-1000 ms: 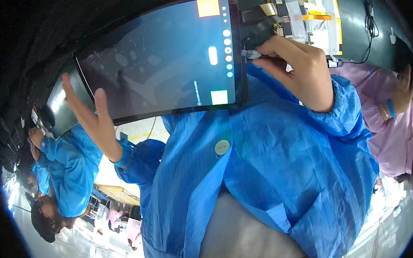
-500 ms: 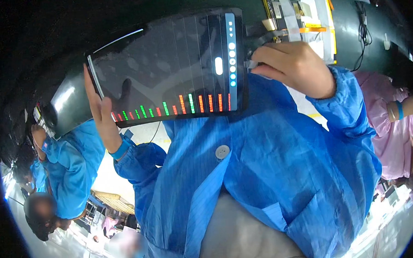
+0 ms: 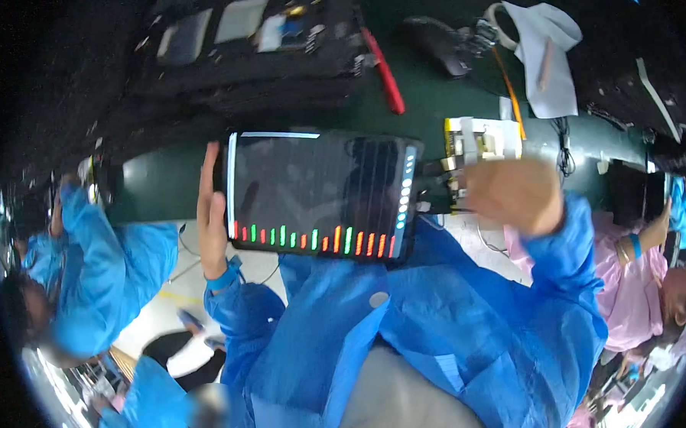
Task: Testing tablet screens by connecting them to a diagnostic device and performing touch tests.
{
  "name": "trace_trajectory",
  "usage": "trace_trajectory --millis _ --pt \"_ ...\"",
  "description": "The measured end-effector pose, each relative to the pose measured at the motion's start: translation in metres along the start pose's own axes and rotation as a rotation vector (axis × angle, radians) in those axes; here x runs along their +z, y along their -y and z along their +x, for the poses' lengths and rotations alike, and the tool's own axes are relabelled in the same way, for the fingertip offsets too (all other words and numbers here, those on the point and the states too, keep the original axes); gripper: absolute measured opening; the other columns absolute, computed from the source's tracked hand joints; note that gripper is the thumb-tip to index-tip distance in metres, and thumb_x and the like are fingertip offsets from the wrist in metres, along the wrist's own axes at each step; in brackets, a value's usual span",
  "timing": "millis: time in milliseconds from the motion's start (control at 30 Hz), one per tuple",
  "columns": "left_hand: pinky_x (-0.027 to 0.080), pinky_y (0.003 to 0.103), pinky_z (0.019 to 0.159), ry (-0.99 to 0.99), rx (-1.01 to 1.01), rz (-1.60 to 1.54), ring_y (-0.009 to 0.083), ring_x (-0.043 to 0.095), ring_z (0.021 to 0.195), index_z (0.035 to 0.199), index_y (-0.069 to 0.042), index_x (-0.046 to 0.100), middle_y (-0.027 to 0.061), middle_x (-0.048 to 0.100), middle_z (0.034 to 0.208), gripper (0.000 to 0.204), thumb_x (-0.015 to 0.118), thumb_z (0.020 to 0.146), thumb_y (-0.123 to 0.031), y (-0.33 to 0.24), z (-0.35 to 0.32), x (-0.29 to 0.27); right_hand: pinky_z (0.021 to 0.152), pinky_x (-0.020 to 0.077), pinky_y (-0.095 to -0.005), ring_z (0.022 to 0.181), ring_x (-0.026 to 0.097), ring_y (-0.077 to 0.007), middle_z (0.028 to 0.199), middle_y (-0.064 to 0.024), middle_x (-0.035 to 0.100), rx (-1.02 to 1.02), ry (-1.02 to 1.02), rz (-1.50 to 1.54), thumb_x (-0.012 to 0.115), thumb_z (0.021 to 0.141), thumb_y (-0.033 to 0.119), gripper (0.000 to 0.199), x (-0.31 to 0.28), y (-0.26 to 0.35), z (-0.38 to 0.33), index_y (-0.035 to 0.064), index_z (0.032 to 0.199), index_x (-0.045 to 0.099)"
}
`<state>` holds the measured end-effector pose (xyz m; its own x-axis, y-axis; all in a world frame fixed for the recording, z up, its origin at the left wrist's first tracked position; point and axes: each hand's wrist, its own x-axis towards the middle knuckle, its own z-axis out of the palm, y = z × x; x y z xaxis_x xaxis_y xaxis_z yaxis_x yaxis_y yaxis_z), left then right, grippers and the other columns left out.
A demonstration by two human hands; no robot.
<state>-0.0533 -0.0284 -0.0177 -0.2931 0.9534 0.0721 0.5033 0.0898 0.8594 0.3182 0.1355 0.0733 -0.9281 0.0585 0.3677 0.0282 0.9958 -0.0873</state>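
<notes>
My left grip point(image 3: 214, 233), spread wide, lies along the nine-o'clock edge of the central tablet point(image 3: 315, 192), which could slip if that contact gives, while my right grip point(image 3: 517, 195), at three o'clock, is too blurred to tell.

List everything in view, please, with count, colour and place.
Screen: one, black with coloured bars, centre
Table: one, dark green, behind screen
Parts: several, mostly pale, upper left
Stick: one, red, above screen
Mouse-like object: one, black, right of stick
Board assembly: one, white and yellow, right of screen
Strip: one, orange, beside board
Sheet: one, white, upper right
Cable: one, black, right of board
Co-workers: several, in blue or pink, both sides
Jacket: one, blue, lower centre
Left hand: one, blue wristband, screen's left edge
Right hand: one, blue-sleeved, by board
</notes>
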Motion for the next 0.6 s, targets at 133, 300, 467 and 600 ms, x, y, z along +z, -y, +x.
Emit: trace_trajectory --millis 133,300,467,600 --pt "0.013 0.035 0.112 -0.081 0.045 -0.06 0.0272 0.026 0.137 0.139 0.0 0.035 0.0152 0.035 0.145 0.066 0.036 0.093 -0.046 -0.002 -0.007 -0.005 0.074 0.0522 -0.0405 0.087 0.064 -0.0311 0.097 -0.0097 0.066 0.399 -0.253 -0.114 0.065 0.081 0.014 0.02 0.035 -0.09 0.026 0.0085 0.1 0.065" --pt "0.013 0.039 0.112 -0.221 0.041 0.017 0.0277 0.027 0.137 0.14 -0.004 0.035 0.0136 0.037 0.143 0.065 0.035 0.094 -0.049 0.006 -0.027 -0.01 0.097 0.0421 -0.038 0.117 0.051 -0.0319 0.133 -0.0108 0.048 0.449 -0.041 -0.099 0.064 0.083 0.015 0.048 0.086 -0.139 0.022 0.0131 0.128 0.05" --pt "0.014 0.041 0.112 -0.257 0.008 0.02 0.0282 0.027 0.137 0.14 -0.005 0.036 0.0137 0.038 0.142 0.064 0.033 0.094 -0.05 0.011 -0.042 -0.016 0.096 0.0428 -0.0352 0.116 0.053 -0.0283 0.127 -0.0102 0.053 0.476 -0.091 -0.029 0.067 0.081 0.013 0.043 0.084 -0.147 0.021 0.0101 0.122 0.055" --pt "0.016 0.043 0.112 -0.296 0.042 0.084 0.0288 0.029 0.136 0.138 -0.005 0.038 0.0144 0.04 0.141 0.062 0.032 0.095 -0.049 0.008 -0.037 -0.013 0.094 0.044 -0.0348 0.114 0.054 -0.0275 0.125 -0.0093 0.054 0.455 -0.068 -0.042 0.068 0.08 0.013 0.041 0.082 -0.145 0.021 0.01 0.12 0.056"
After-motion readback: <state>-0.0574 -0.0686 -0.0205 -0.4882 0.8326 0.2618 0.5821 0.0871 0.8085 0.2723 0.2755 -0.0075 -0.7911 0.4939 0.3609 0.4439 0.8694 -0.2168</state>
